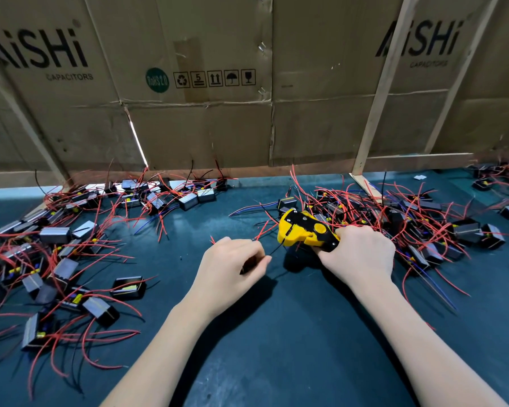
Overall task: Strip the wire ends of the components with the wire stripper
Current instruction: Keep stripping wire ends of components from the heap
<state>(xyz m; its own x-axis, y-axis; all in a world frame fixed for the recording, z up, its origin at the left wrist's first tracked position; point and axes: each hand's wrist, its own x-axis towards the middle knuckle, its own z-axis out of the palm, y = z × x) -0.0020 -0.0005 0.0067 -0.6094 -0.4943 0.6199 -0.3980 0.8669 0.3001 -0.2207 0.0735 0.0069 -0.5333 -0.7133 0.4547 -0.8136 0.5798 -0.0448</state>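
Right hand (pixel 362 254) gripping wire stripper (pixel 304 229)

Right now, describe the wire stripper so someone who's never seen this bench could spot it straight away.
Look at the dark green table under the cardboard wall. Just right of centre, the right hand grips the wire stripper. It is the only chunky yellow-and-black tool among small black components trailing red wires.
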